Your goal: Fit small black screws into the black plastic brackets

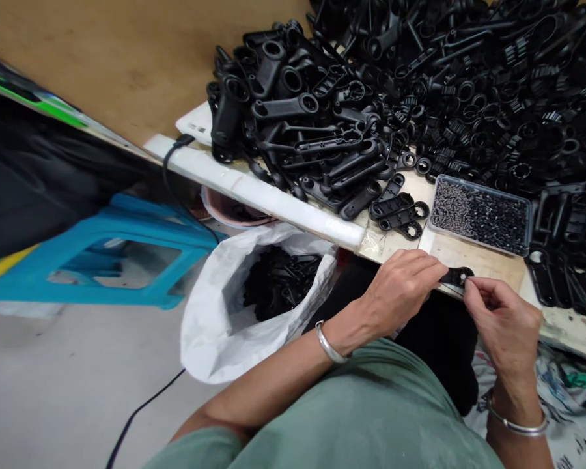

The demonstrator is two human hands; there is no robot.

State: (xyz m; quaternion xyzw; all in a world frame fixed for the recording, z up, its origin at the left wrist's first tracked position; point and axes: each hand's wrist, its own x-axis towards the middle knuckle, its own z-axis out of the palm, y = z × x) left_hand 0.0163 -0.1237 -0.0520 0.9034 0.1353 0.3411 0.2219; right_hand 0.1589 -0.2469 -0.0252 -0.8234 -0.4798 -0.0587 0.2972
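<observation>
Both hands meet at the near edge of the surface, right over a small black plastic part. The left hand grips that part from the left, fingers pinched around its end, a silver bangle on the wrist. The right hand comes in from the other side, thumb and forefinger pinched at the part's round end; whether they hold something tiny there is too small to tell. Another bangle circles the right wrist. Just beyond the hands sits a clear plastic tray full of small dark screws, near the surface's front edge. To the left of the tray lie a few flat black links, and behind them rises a big heap of black plastic handles spreading toward the far left corner. A second, denser pile of black ring pieces fills the back right of the surface. More long black parts lie at the right edge, close to the right hand. Below the surface's left end stands an open white sack holding more black parts, beside a blue plastic stool on the floor. A black cable drops over the surface's left edge.
</observation>
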